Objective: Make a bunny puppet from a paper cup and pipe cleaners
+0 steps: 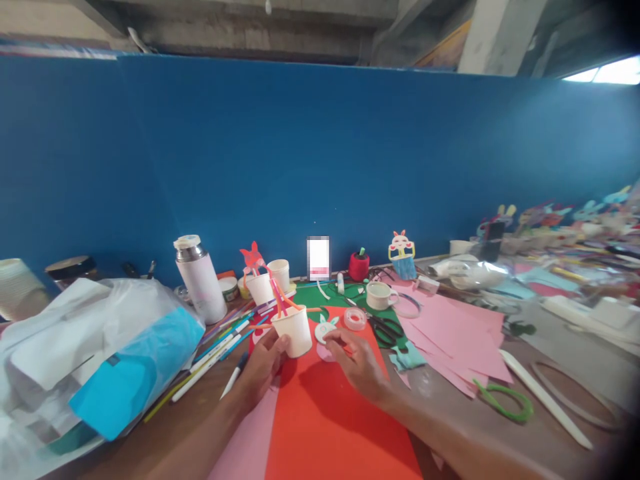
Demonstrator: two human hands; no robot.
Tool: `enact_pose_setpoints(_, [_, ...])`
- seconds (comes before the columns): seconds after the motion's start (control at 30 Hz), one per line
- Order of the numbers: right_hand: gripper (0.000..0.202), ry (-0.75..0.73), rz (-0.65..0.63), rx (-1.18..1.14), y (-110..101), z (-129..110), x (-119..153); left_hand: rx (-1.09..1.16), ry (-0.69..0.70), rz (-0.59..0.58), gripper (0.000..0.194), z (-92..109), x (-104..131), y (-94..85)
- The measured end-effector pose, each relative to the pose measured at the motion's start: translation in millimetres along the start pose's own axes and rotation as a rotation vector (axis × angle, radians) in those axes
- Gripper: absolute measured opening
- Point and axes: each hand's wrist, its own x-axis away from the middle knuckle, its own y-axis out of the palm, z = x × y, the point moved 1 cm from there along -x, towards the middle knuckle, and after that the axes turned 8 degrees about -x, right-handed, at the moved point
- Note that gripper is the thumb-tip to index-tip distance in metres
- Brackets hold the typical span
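Observation:
A white paper cup [294,333] with orange and pink strips rising out of it is held by my left hand [265,363], fingers closed around its lower left side. To the right, my right hand [357,363] has thumb and fingers pinched at a small white round cutout [325,333] with green-and-white leaf-like pieces on top. A pink round piece [326,352] lies just below that cutout. Both hands are above a red paper sheet [330,413].
A white bottle [201,283], pens [210,353] and a plastic bag [135,333] are on the left. Behind the hands are a tape roll [355,319], black scissors [386,329] and a mug [380,295]. Pink sheets [455,333] and a green pipe cleaner [507,407] lie right.

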Motion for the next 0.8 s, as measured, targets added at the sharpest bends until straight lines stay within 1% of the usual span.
enact_pose_setpoints(0.13, [0.016, 0.025, 0.031, -0.042, -3, 0, -3, -0.067, 0.025, -0.013, 0.044, 2, 3, 0.5])
enact_pose_setpoints(0.23, [0.016, 0.088, 0.057, -0.11, -2, 3, -5, -0.184, -0.007, -0.064, 0.043, 3, 6, -2.1])
enact_pose_setpoints(0.33, [0.024, 0.131, 0.1, -0.165, -3, 8, -7, -0.295, -0.025, -0.114, 0.045, 5, 8, -4.3])
enact_pose_setpoints(0.43, [0.024, 0.13, 0.109, -0.116, -5, 9, -9, -0.374, 0.007, -0.154, 0.044, 6, 10, -2.8])
enact_pose_setpoints(0.53, [0.016, 0.076, 0.057, -0.047, -6, 5, -10, -0.399, 0.026, -0.251, 0.043, 7, 13, 2.8])
enact_pose_setpoints(0.6, [0.016, 0.045, -0.003, -0.025, -5, 1, -9, -0.408, 0.034, -0.316, 0.043, 9, 15, 6.7])
enact_pose_setpoints(0.63, [0.018, 0.04, -0.035, -0.009, -4, -1, -8, -0.417, 0.05, -0.328, 0.044, 9, 16, 8.2])
enact_pose_setpoints(0.7, [0.021, 0.041, -0.086, 0.035, -1, -4, -5, -0.463, 0.095, -0.317, 0.047, 8, 16, 9.9])
enact_pose_setpoints(0.8, [0.022, 0.043, -0.137, 0.088, 1, -8, -2, -0.601, 0.179, -0.217, 0.056, 1, 14, 10.9])
